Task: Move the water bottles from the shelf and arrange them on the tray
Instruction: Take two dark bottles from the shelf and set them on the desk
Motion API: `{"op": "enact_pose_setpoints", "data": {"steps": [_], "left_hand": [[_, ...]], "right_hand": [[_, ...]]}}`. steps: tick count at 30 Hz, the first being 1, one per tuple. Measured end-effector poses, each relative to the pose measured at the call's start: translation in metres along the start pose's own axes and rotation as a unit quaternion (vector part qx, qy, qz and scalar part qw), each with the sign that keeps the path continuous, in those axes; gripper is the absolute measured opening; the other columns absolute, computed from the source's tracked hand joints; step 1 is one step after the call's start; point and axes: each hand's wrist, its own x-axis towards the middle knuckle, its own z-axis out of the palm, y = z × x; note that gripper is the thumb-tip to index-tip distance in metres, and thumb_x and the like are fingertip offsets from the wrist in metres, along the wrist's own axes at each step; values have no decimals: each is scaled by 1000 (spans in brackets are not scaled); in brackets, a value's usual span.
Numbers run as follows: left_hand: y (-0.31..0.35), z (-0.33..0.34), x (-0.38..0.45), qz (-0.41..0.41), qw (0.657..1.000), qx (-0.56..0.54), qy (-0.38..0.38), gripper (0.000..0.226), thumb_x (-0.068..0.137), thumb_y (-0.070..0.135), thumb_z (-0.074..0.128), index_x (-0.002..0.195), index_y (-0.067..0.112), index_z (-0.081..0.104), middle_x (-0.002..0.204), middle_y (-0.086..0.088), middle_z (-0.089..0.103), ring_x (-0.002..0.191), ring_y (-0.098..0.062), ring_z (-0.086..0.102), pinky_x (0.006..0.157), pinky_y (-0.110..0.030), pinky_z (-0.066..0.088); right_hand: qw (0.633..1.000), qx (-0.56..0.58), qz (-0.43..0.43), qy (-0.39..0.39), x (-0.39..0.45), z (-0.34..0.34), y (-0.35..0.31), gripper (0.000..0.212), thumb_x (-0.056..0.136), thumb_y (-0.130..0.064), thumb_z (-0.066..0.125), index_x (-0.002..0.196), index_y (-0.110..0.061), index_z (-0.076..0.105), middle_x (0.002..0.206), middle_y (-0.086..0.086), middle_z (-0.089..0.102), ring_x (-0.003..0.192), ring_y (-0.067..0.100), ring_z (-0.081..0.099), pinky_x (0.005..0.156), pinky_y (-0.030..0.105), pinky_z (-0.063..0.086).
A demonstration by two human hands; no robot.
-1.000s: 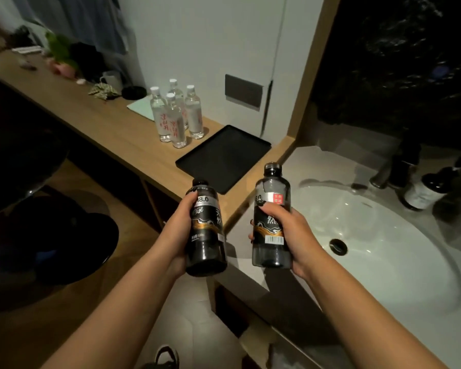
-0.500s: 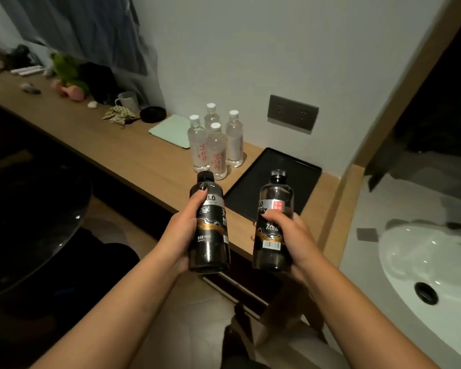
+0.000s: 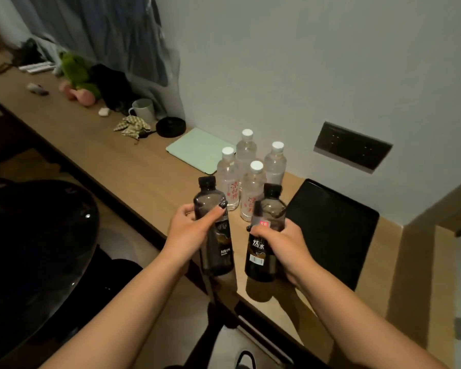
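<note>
Above the near edge of the wooden tabletop (image 3: 112, 166), two dark water bottles are held upright, one in each hand. The left bottle (image 3: 214, 230) is wrapped by the left hand (image 3: 189, 233), its thumb laid across the shoulder; a dark label with pale characters is seen low on its side, too small to be read. The right bottle (image 3: 265, 235) is clasped around its middle by the right hand (image 3: 282, 249); a small red tag, the white character 水, and a barcode are shown on its dark label. Both bottles are smoky, translucent plastic with black caps, and liquid is visible in the neck of the right one.

At 12 o'clock from the hands, four clear bottles (image 3: 250, 177) with white caps stand clustered on the tabletop, red writing printed down two of them, not legible. At 2 o'clock, a black rectangular tray (image 3: 338, 230) lies flat against the wall, just beside the right bottle. At 11 o'clock, a pale green pad (image 3: 197, 153), a black round dish (image 3: 171, 126) and a white mug (image 3: 144, 109) are set along the wall.
</note>
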Motion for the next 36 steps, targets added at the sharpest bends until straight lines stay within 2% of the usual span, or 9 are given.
{"op": "enact_pose_setpoints", "data": {"steps": [3,8,11,14,16,19,23,30,36], "left_hand": [[-4,-10,37,22,997,74,-10,56,73,34,80,119,20,51,105,9,64,94,-7,62,76,-25,47],[-5,-17,97,60,977,193,-65,54,64,32,85,109,27,55,104,12,63,100,-9,57,82,-27,43],[-4,-24,128,86,959,253,-94,57,62,26,87,108,26,52,97,17,56,96,-6,52,79,-21,40],[-4,-31,156,95,945,287,-128,62,60,20,88,110,25,51,100,14,54,99,-8,52,83,-21,41],[-6,-37,175,90,936,299,-160,62,59,16,87,110,25,52,100,14,56,101,-10,55,84,-21,41],[-7,-44,201,75,929,298,-205,62,58,11,87,106,28,52,99,16,59,103,-9,57,80,-16,41],[-8,-45,226,58,922,304,-233,59,60,7,85,106,26,52,100,13,60,100,-9,56,79,-17,39],[-15,-37,246,56,911,304,-273,60,61,9,86,108,24,51,114,5,61,109,-11,55,88,-21,38],[-19,-34,253,89,895,324,-293,61,63,13,84,110,31,48,117,6,55,110,-12,52,95,-27,41]], "right_hand": [[998,-52,-23,-11,24,19,1,27,68,-13,78,91,-21,66,89,-1,71,89,15,66,74,28,51],[986,-148,-71,14,66,47,8,38,57,-17,84,88,-28,65,88,-7,71,87,3,65,76,22,51],[980,-169,-82,64,82,68,17,37,52,-21,82,83,-28,63,89,-5,68,89,7,64,77,27,53],[984,-143,-37,95,97,85,24,37,59,-10,81,87,-26,62,90,-3,68,88,9,65,74,26,53],[987,-114,5,116,107,96,30,43,58,-10,82,92,-27,62,92,-2,69,90,12,66,73,26,52],[984,-100,24,145,123,107,35,51,47,-25,83,93,-31,62,94,-2,70,92,13,67,81,36,54],[977,-113,9,180,131,116,35,47,60,-7,83,90,-31,57,93,-7,66,90,4,60,71,17,42],[960,-142,-5,242,140,124,39,54,52,-14,87,101,-22,64,98,-6,69,95,10,63,86,28,47],[952,-164,12,259,136,120,44,59,51,-18,86,101,-34,57,109,0,60,108,15,55,93,28,42]]}}
